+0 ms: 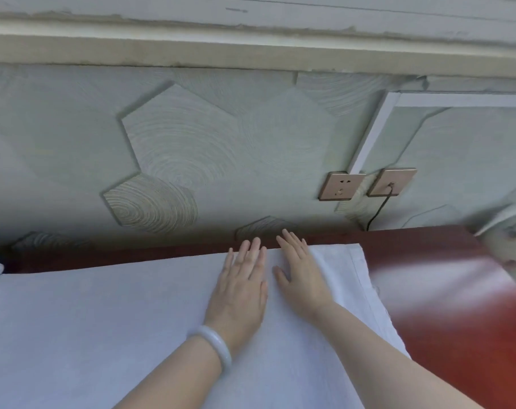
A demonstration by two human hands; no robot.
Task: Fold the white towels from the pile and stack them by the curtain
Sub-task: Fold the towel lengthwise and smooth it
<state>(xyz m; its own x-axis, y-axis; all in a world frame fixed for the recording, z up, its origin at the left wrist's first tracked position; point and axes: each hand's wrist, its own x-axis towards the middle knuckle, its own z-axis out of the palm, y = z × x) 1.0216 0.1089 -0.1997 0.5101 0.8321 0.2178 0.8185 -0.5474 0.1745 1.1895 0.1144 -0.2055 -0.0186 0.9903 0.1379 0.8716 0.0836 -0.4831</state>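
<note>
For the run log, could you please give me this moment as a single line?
left hand: flat on white towel | right hand: flat on white towel, beside left hand | white towel: spread on red-brown table

A domestic-looking room: hexagon-pattern wallpaper (177, 143), gold wall sockets (341, 186), polished red-brown table (457, 290).

no text, label, brand, number or sign can be read anywhere, not even on the wall sockets (341, 185).
</note>
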